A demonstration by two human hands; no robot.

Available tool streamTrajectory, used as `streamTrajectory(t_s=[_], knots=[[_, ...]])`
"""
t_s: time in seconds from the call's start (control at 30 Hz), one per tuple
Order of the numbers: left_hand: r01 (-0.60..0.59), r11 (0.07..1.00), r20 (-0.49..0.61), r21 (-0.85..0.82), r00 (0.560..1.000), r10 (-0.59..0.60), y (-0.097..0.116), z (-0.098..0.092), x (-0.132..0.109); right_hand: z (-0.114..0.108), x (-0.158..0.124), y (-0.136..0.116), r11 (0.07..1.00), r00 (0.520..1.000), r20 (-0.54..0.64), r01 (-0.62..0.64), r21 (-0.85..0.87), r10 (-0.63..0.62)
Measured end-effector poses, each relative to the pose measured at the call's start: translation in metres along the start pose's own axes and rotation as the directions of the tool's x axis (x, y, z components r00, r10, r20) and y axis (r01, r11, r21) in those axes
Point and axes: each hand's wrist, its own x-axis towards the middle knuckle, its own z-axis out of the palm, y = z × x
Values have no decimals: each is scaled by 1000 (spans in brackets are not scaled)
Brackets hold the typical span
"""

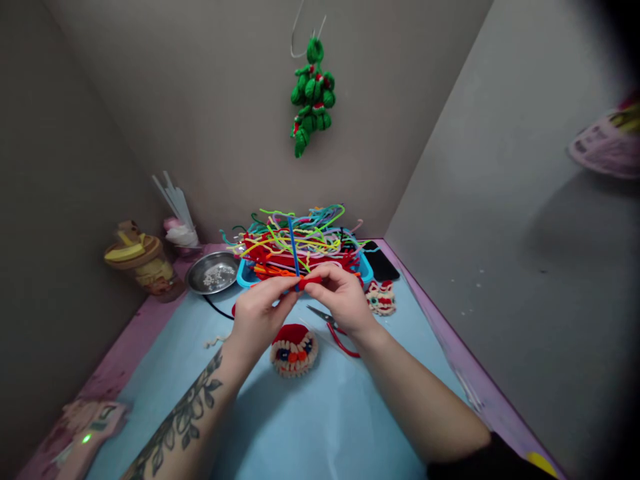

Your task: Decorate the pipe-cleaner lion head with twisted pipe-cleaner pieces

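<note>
Blue pipe cleaner (293, 248) stands upright cos your left hand (257, 312) has its grip pinched on the base, while your right hand (344, 298) grip clamps the red piece (311, 282) against it, above mid-surface (350, 413).

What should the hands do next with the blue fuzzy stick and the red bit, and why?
Probably a small twist: the right hand could wind the red piece around the blue stick. The left hand pinches the blue stick near its lower end, it stands upright, and the red piece lies sideways across it, right where the fingertips meet.
</note>
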Motion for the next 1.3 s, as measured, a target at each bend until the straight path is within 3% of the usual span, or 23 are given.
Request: streamTrajectory(t_s=[0.07, 0.17, 0.27, 0.37, 0.43, 0.5, 0.6, 0.67, 0.77, 0.87, 0.97, 1.1, 1.2, 1.3], knots=[[162, 970, 5, -180, 986, -164, 1, 3, 1, -1, 1, 1, 999, 1000, -23, -14, 35, 15], [427, 776, 144, -464, 901, -410, 1, 6, 4, -3, 3, 2, 998, 1000, -13, -1, 63, 2], [572, 594, 298, -565, 813, -500, 0, 6, 6, -5, 4, 1, 998, 998, 41, 55, 13, -55], [603, 546, 330, -582, 788, -520, -2, 4, 7, -9, 5, 1, 992, 991, 98, 95, -79, -87], [585, 570, 298, -577, 801, -520, -2, 5, 7, -11, 4, 1, 989, 989, 129, 85, -122, -69], [523, 660, 219, -538, 844, -490, -2, 6, 6, -13, 4, -2, 984, 988, 146, 83, -157, -60], [364, 860, 109, -358, 931, -349, -1, 8, 3, -13, 2, -10, 950, 983, 118, 166, -264, -139], [243, 943, 84, -229, 970, -230, 1, 9, 1, -12, 0, -17, 902, 971, 97, 241, -359, -221], [162, 976, 56, -148, 986, -156, 1, 10, -1, -8, -6, -24, 836, 944, 115, 326, -441, -308], [238, 951, 4, -198, 970, -242, 0, 11, 0, -4, -10, -24, 795, 912, 156, 408, -449, -380], [362, 849, -29, -386, 915, -403, -3, 11, 4, -3, -13, -19, 751, 879, 183, 473, -460, -441], [430, 578, 46, -694, 827, -560, -6, 12, 8, -5, -14, -8, 654, 837, 259, 541, -529, -483], [472, 388, 149, -792, 765, -626, -4, 13, 10, -9, -15, 3, 557, 802, 313, 584, -591, -508], [488, 323, 178, -811, 731, -658, -6, 15, 10, -13, -13, 10, 486, 769, 364, 623, -613, -526]])
